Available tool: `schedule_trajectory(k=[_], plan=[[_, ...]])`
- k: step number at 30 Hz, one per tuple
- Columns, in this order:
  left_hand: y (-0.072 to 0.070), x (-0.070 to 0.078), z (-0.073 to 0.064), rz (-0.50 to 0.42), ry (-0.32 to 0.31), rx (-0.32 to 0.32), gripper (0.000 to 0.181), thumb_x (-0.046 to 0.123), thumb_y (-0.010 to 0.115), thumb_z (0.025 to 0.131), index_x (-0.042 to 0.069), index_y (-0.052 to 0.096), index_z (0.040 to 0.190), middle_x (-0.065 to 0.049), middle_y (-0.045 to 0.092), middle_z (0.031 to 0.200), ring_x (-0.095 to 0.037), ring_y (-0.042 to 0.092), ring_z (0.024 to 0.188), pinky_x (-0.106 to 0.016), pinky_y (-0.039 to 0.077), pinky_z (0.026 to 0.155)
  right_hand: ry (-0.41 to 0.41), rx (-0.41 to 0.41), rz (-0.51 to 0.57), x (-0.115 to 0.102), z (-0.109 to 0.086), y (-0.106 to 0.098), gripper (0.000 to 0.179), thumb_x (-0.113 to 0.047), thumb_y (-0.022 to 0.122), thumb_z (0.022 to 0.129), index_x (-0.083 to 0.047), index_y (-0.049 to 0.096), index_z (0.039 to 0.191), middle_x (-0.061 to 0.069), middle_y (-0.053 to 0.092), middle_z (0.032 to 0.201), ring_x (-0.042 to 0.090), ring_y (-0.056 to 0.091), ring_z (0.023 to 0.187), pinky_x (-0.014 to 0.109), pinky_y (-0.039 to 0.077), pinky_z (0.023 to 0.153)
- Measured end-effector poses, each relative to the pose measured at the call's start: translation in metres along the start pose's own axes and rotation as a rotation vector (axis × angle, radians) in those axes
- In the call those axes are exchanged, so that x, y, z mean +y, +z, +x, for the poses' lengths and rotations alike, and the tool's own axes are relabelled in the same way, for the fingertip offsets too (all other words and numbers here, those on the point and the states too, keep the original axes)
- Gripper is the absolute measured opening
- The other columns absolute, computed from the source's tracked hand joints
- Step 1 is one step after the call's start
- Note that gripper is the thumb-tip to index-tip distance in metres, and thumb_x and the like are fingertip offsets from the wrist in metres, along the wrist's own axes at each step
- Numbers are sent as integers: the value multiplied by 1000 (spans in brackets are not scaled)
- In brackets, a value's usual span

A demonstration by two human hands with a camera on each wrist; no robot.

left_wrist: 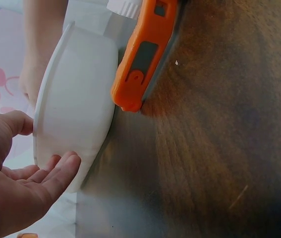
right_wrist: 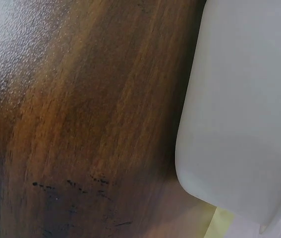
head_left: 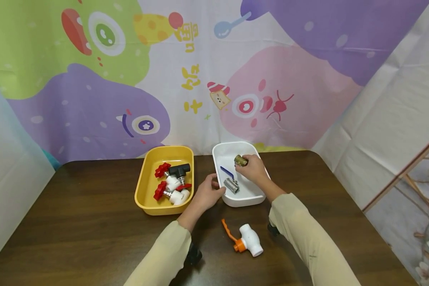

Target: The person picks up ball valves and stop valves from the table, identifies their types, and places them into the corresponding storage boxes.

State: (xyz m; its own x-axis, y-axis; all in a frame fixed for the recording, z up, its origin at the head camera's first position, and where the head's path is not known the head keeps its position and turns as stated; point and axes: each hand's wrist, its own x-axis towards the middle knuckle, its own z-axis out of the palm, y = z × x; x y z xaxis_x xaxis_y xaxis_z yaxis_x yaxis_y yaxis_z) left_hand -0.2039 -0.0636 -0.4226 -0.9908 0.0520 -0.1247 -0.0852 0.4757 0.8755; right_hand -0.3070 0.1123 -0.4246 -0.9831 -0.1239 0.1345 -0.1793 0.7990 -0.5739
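Observation:
My right hand (head_left: 253, 170) reaches over the white tray (head_left: 249, 200) and pinches a brass-coloured pipe fitting (head_left: 240, 160) above its far part. Inside that tray lies a metal ball valve (head_left: 231, 185) with a blue lever. Against the tray's left side rests my left hand (head_left: 208, 193), its fingers relaxed. In the left wrist view, the left hand's thumb touches the rim and the other fingers lie loosely by the outer wall (left_wrist: 76, 99). The right wrist view has only the tray's outside (right_wrist: 239, 109) and the tabletop; the right hand is out of that view.
A yellow tray (head_left: 139, 194) on the left holds several valves with red handles and a black fitting (head_left: 178, 170). A white plastic ball valve (head_left: 250, 240) with an orange lever lies on the dark wooden table (head_left: 93, 238) near the front. A printed curtain (head_left: 186, 131) hangs behind.

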Motion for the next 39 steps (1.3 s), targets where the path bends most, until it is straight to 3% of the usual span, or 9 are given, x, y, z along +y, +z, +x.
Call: schedule_trajectory(k=[12,16,23,39], plan=[[1,1,0,10,-8,3,57,25,60,89,6,38,137,-13,60,111,-19,56,85,-29,48,71,13,-24,16,1,5,6,52,-26,67,75,0,61,119,20,62,107,28,57,92,38,47,83],[1,0,0,19,-3,5,57,25,61,88,6,39,137,-13,60,110,-19,56,84,-29,49,71,0,3,3,1,6,9,50,-27,68,73,0,64,115,19,63,100,26,58,84,34,48,76],[0,-1,1,8,3,-2,56,25,60,89,6,39,137,-13,60,109,-18,57,82,-28,49,70,30,-37,11,-2,4,11,54,-25,67,77,2,59,123,21,62,110,29,59,94,39,48,85],[1,-2,1,0,11,2,57,24,60,89,5,38,137,-13,60,109,-18,57,80,-27,48,67,60,-70,-19,0,7,14,54,-27,67,77,0,58,123,19,61,113,29,58,97,39,48,85]])
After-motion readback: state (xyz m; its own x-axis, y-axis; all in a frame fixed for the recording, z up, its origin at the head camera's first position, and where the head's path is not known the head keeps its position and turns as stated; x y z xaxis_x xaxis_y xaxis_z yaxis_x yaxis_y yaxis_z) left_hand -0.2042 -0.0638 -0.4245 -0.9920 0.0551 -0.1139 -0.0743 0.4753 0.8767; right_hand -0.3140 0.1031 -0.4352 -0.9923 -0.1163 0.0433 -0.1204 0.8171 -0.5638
